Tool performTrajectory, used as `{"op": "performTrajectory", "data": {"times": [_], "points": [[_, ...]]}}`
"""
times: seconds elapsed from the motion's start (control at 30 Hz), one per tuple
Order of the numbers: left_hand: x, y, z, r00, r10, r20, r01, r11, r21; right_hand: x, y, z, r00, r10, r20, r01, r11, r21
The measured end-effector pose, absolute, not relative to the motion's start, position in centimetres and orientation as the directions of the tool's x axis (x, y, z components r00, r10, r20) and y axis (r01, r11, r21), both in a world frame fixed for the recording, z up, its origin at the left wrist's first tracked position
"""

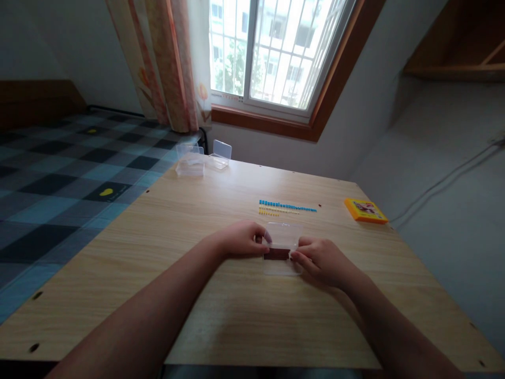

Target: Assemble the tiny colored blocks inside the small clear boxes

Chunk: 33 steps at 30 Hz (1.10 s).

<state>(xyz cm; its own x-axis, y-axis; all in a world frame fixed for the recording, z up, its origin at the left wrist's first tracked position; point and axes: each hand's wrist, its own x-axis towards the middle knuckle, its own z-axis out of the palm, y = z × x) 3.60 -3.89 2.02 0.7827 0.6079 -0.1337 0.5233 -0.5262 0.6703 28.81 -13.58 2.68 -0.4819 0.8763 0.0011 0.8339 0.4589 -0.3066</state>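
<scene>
The small clear plastic box point(283, 235) lies in the middle of the wooden table point(158, 237), its lid standing open and something dark brown point(276, 254) inside. The left hand point(240, 239) and the right hand point(319, 260) grasp it with the fingertips, one at each side. Behind it lie rows of blue pieces point(288, 205), and an orange box point(365, 210) is further right.

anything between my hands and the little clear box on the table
Nothing visible. The left hand and right hand touch the ends of the clear box, and the rows of blue and yellow pieces lie beyond it.
</scene>
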Motion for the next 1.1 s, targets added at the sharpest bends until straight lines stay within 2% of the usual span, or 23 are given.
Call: {"op": "performTrajectory", "data": {"times": [0.2,0.47,0.87,1.1], "points": [[3.6,-3.9,2.0,0.784,0.608,-0.125,0.518,-0.53,0.671,28.5,-13.5,2.9,-0.462,0.887,0.01,0.85,0.445,-0.282],[3.6,-3.9,1.9,0.786,0.607,-0.118,0.516,-0.538,0.666,28.3,-13.8,3.2,-0.463,0.885,0.047,0.87,0.465,-0.164],[3.6,-3.9,1.9,0.777,0.617,-0.125,0.528,-0.53,0.663,29.3,-13.2,2.5,-0.483,0.87,0.101,0.8,0.485,-0.352],[3.6,-3.9,1.7,0.775,0.618,-0.129,0.532,-0.528,0.662,29.3,-12.9,2.1,-0.472,0.878,0.074,0.81,0.465,-0.357]]}}
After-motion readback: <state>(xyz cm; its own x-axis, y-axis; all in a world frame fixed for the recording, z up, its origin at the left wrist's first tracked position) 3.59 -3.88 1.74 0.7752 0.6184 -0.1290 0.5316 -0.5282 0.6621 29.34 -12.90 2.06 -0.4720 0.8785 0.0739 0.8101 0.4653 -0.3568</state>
